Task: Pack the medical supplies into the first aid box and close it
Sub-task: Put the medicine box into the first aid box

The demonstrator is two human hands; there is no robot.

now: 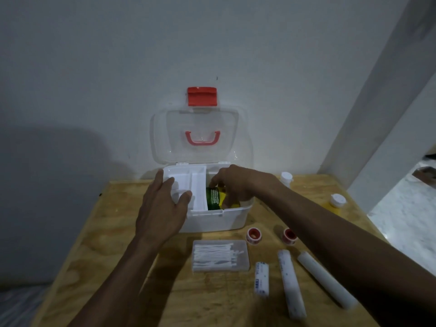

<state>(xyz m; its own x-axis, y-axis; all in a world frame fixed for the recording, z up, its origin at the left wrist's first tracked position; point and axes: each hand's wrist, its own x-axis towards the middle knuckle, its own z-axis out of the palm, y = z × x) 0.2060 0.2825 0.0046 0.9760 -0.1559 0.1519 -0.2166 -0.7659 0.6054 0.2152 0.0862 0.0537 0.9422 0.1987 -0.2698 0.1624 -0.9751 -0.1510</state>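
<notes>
A white first aid box [212, 220] stands open on the wooden table, its clear lid [200, 135] with red handle and red latch leaning back against the wall. A white inner tray [193, 185] covers the box's left half. My right hand [233, 182] reaches into the right half and grips a green and yellow packet [214, 198] there. My left hand [162, 208] rests spread on the tray's front left corner. In front of the box lie a clear case of cotton swabs [220, 256], two red-cored tape rolls [253, 236] and three white bandage rolls [291, 283].
Two small bottles with white caps [337, 200] stand at the table's right edge, behind my right forearm. The wall is right behind the box. The table [99, 244] drops off on the left and right sides.
</notes>
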